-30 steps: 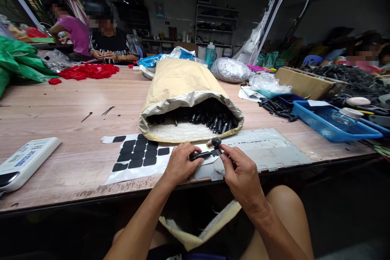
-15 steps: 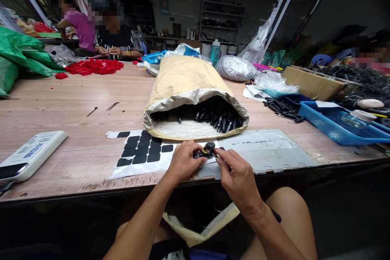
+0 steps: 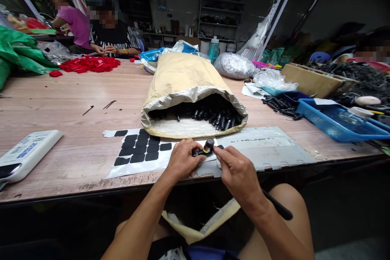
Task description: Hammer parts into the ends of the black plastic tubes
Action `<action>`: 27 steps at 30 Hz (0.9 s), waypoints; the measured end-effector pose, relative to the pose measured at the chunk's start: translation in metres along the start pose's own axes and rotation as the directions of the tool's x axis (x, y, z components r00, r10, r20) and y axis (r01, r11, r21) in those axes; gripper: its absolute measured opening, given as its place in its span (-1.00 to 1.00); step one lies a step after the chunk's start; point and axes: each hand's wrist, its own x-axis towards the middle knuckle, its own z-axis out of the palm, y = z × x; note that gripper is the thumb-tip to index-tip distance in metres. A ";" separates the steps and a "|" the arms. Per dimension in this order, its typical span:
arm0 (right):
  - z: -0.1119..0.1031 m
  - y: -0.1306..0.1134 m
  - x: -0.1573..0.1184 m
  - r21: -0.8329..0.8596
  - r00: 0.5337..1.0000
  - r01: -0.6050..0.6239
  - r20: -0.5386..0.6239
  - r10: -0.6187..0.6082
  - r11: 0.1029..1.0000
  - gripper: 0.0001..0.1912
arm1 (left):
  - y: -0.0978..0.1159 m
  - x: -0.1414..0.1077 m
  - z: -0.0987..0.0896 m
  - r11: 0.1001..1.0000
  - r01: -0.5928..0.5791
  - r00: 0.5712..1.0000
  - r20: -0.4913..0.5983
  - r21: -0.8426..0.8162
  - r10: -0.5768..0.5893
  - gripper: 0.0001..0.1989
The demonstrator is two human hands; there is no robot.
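My right hand [image 3: 239, 170] is closed round a small hammer, its dark round head [image 3: 209, 145] in front of the fingertips and its black handle [image 3: 278, 206] sticking out behind the wrist. Pinched in my left hand [image 3: 184, 158] is a small black part [image 3: 198, 153] with a bit of yellow, held low over the work surface. The hammer head is right at this part; whether they touch I cannot tell. Under the hands lie a white sheet [image 3: 164, 159] with several black rounded-square stickers [image 3: 140, 149] and a grey board [image 3: 268, 150].
A tan sack [image 3: 189, 73] of black parts [image 3: 224, 120] opens towards me. On the left stand a white device [image 3: 30, 154] and a red pile [image 3: 91, 64]; on the right, a blue basket [image 3: 338, 124]. Two people [image 3: 114, 36] sit across the table at the left.
The hammer head has tilted up slightly and more of its handle shows behind my right wrist. My left hand keeps its pinch. The view has shifted a little.
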 end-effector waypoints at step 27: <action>-0.031 0.107 -0.004 -0.416 0.974 -0.221 -0.139 0.179 0.882 -0.66 | 0.002 -0.002 -0.005 1.000 -0.031 0.999 0.025 0.002 0.031 -0.88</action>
